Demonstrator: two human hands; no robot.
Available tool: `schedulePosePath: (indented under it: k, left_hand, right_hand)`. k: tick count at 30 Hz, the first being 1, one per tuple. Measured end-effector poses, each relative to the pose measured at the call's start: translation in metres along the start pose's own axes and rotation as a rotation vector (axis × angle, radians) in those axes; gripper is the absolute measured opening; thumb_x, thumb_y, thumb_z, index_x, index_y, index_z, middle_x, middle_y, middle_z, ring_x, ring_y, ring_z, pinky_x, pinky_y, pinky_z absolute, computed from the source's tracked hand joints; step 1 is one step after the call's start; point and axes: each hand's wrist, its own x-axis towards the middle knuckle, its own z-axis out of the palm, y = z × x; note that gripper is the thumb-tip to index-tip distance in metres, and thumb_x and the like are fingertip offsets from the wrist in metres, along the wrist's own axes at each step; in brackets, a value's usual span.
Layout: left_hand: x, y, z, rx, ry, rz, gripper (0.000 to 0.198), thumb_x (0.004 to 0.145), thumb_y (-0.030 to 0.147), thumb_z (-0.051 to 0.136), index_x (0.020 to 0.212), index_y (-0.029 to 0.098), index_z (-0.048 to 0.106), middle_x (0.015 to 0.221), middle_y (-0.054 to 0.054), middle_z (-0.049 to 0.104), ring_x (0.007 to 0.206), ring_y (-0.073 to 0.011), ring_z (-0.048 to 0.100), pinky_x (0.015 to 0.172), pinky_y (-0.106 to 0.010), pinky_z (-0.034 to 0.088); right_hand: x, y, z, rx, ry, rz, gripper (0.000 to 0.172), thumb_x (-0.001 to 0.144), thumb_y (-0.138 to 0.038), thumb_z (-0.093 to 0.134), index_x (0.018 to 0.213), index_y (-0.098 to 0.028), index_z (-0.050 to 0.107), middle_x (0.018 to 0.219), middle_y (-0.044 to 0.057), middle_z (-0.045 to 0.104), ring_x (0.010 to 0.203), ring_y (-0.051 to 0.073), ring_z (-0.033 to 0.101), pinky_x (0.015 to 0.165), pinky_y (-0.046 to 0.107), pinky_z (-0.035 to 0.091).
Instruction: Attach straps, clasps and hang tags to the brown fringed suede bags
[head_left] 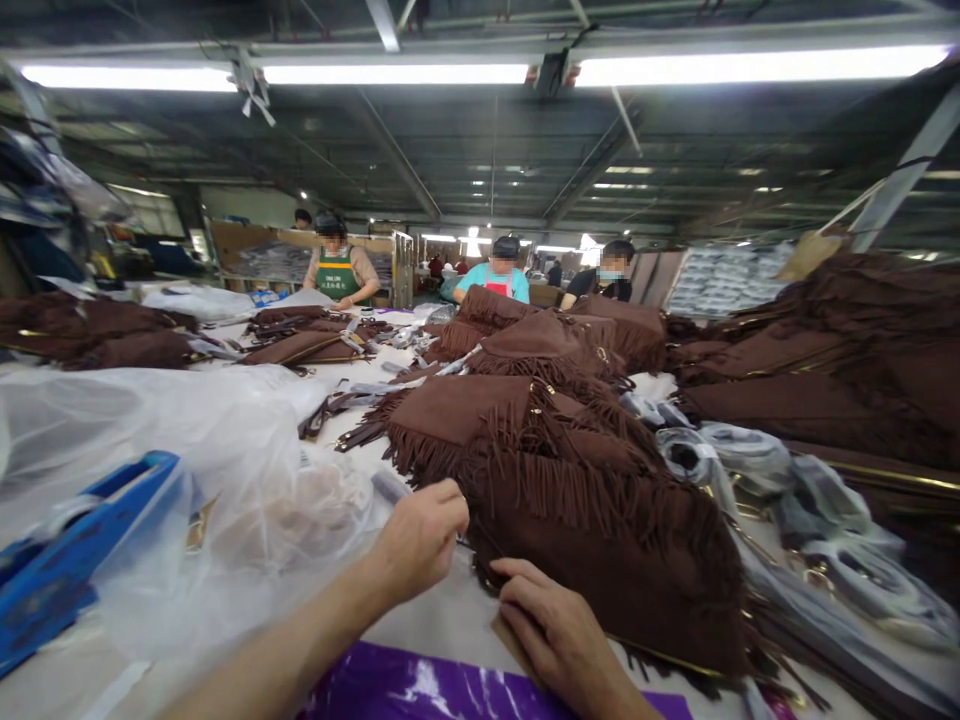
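A brown suede fringed bag (600,520) lies in front of me on the white table (442,620). My left hand (420,540) is curled closed at the bag's left edge, pinching something I cannot make out. My right hand (555,625) lies on the bag's near lower edge with its fingers pressed down on the suede and a strip of brown card. More fringed brown bags (547,350) are piled behind the first one.
Clear plastic bags (225,470) and a blue tool (67,550) lie at the left. A purple sheet (420,690) is at the near edge. Grey wrapped straps (757,470) and stacked brown bags (840,370) fill the right. Three other people (499,270) work at the far end.
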Motion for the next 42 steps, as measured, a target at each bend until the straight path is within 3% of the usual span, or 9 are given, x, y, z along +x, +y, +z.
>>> schedulePosePath:
  k: [2,9,16,20,27,30,34,38,42]
  left_hand:
    - [-0.009,0.004,0.007,-0.075,-0.079,0.117,0.014,0.082,0.007,0.05,0.085,0.018,0.058,0.091,-0.004,0.061,0.088,-0.0193,0.057,0.077,-0.029,0.044]
    - [-0.004,0.003,0.029,0.02,-0.189,0.033,0.008,0.089,0.022,0.056,0.09,0.017,0.063,0.099,-0.008,0.064,0.098,-0.0247,0.055,0.084,-0.038,0.041]
    - [-0.009,-0.004,0.023,0.026,-0.078,0.096,0.011,0.086,0.011,0.052,0.084,0.017,0.06,0.095,-0.006,0.063,0.094,-0.0225,0.053,0.081,-0.036,0.038]
    - [-0.013,-0.013,0.021,0.058,-0.092,0.142,0.016,0.088,0.007,0.047,0.084,0.017,0.058,0.085,-0.004,0.064,0.086,-0.0208,0.055,0.092,-0.04,0.035]
    - [-0.014,-0.012,0.008,0.025,-0.244,0.053,0.027,0.087,0.003,0.043,0.089,0.02,0.064,0.09,-0.004,0.063,0.089,-0.0205,0.056,0.082,-0.035,0.037]
    - [-0.015,-0.006,0.004,-0.043,-0.228,0.009,0.019,0.088,0.015,0.048,0.078,0.018,0.064,0.088,-0.004,0.062,0.09,-0.0207,0.056,0.084,-0.035,0.037]
    - [-0.014,-0.003,0.006,-0.059,-0.246,-0.047,0.029,0.095,0.028,0.044,0.078,0.018,0.065,0.087,-0.006,0.064,0.091,-0.023,0.057,0.085,-0.038,0.037]
    - [-0.018,-0.007,0.005,-0.2,-0.235,-0.109,0.011,0.087,0.019,0.054,0.094,0.019,0.062,0.097,-0.004,0.067,0.096,-0.0214,0.058,0.091,-0.036,0.037]
    - [-0.022,-0.01,-0.004,-0.279,-0.23,-0.115,0.017,0.081,0.013,0.055,0.096,0.021,0.059,0.098,-0.001,0.067,0.095,-0.019,0.059,0.088,-0.031,0.04]
  right_hand:
    - [0.0,-0.001,0.0,0.008,0.012,0.009,0.02,0.094,-0.02,0.045,0.082,-0.023,0.062,0.124,0.006,0.064,0.103,0.019,0.066,0.085,0.025,0.048]
    - [0.0,0.0,0.001,0.055,0.055,0.03,0.02,0.093,-0.02,0.048,0.08,-0.022,0.063,0.121,0.008,0.064,0.105,0.021,0.063,0.088,0.028,0.046]
    - [0.02,-0.016,0.005,0.119,0.148,0.057,0.023,0.093,-0.025,0.051,0.075,-0.021,0.064,0.073,0.0,0.063,0.07,0.017,0.06,0.067,0.026,0.042]
    - [0.028,-0.016,0.011,0.147,0.178,0.098,0.025,0.092,-0.026,0.05,0.071,-0.02,0.063,0.069,0.0,0.063,0.066,0.017,0.06,0.064,0.025,0.04]
    - [0.027,-0.008,0.014,0.135,0.203,0.109,0.028,0.092,-0.03,0.048,0.069,-0.02,0.061,0.065,-0.001,0.059,0.062,0.017,0.057,0.061,0.025,0.039]
    - [0.025,-0.008,0.016,0.131,0.215,0.112,0.028,0.092,-0.03,0.048,0.068,-0.02,0.061,0.065,-0.001,0.059,0.062,0.017,0.056,0.061,0.026,0.038]
    - [0.026,-0.01,0.017,0.14,0.234,0.127,0.028,0.092,-0.031,0.049,0.07,-0.02,0.063,0.068,0.001,0.061,0.065,0.018,0.058,0.063,0.027,0.04]
    - [0.03,-0.015,0.012,0.124,0.228,0.121,0.026,0.092,-0.029,0.051,0.074,-0.021,0.068,0.071,0.001,0.062,0.07,0.018,0.06,0.064,0.026,0.041]
    - [0.035,-0.025,0.006,-0.062,0.183,0.073,0.024,0.092,-0.023,0.051,0.077,-0.022,0.069,0.076,0.001,0.06,0.072,0.017,0.06,0.065,0.026,0.038]
